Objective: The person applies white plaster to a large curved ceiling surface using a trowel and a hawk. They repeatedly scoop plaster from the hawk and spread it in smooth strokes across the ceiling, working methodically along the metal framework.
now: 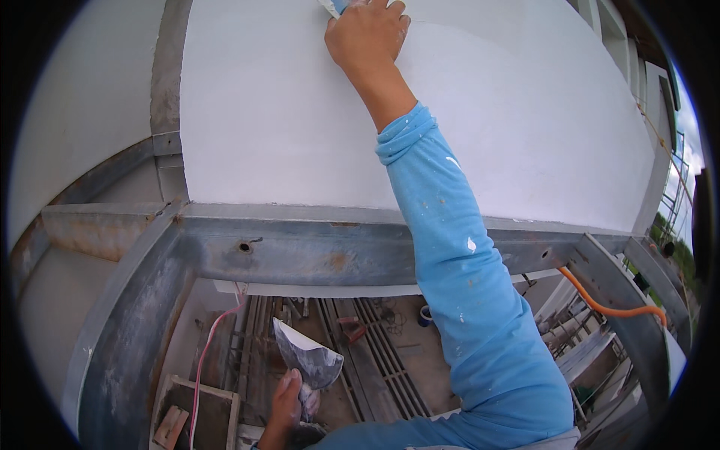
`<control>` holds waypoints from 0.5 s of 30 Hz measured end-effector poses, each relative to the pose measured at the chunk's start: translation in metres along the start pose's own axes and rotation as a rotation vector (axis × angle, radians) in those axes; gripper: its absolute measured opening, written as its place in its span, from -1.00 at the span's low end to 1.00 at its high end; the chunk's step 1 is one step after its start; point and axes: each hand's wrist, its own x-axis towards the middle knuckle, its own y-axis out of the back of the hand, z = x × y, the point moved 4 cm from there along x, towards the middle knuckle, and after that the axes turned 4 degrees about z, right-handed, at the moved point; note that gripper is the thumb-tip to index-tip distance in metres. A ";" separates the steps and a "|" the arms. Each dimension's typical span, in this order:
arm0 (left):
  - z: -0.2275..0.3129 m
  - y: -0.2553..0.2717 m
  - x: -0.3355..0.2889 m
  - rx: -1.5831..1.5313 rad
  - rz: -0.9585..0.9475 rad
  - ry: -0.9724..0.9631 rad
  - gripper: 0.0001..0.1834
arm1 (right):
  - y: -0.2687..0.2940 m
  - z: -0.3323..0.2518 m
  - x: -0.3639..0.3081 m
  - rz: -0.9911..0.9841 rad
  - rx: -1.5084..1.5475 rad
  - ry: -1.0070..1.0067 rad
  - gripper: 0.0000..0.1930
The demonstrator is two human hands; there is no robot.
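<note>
Left hand [289, 405] grips a putty-smeared trowel [307, 358] below the steel beam [300, 251]; right hand [367, 34] clasps a scraper [334, 6] against the white wall [285, 112] above.

This is a building site, high up on the outside of an unfinished building. A broad, smooth white plastered wall [300, 112] fills the upper view, and below it runs a grey, rust-spotted steel beam [300, 251] with bolt holes, joined to slanting steel members of the same frame. Far beneath, seen through the frame, lies a dusty floor strewn with long metal bars [375, 352], wooden offcuts [187, 412] and a thin pink cord [206, 352]. An orange hose [607, 306] crosses the steelwork at the right, where scaffolding [675, 187], trees and open sky show beyond the wall's edge.
</note>
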 end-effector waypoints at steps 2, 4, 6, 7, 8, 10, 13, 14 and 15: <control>0.001 -0.008 0.003 0.015 -0.027 0.025 -0.57 | -0.030 -0.016 -0.019 -0.047 -0.004 0.079 -0.59; 0.000 -0.006 -0.001 -0.006 0.006 0.035 -0.57 | -0.017 -0.038 -0.033 -0.138 0.027 0.180 -0.63; -0.003 -0.003 0.000 -0.017 0.007 0.041 -0.58 | 0.010 -0.007 -0.028 -0.087 0.056 0.111 -0.66; -0.005 0.010 -0.008 -0.024 0.072 0.027 -0.58 | 0.012 0.001 -0.030 -0.076 0.135 0.064 -0.68; -0.006 0.013 -0.008 -0.027 0.070 0.027 -0.58 | 0.020 0.039 -0.014 -0.197 0.022 -0.042 -0.59; -0.001 0.006 -0.005 -0.044 0.033 0.052 -0.59 | 0.042 0.138 0.005 -0.022 -0.086 -0.174 -0.71; 0.002 0.008 -0.004 -0.030 0.048 0.056 -0.59 | 0.051 0.238 0.021 -0.137 -0.275 -0.428 -0.65; 0.002 0.009 -0.003 -0.020 0.050 0.058 -0.59 | 0.052 0.257 0.023 -0.157 -0.318 -0.476 -0.64; 0.003 0.006 -0.001 -0.004 0.023 0.050 -0.59 | 0.050 0.270 0.026 -0.190 -0.310 -0.503 -0.63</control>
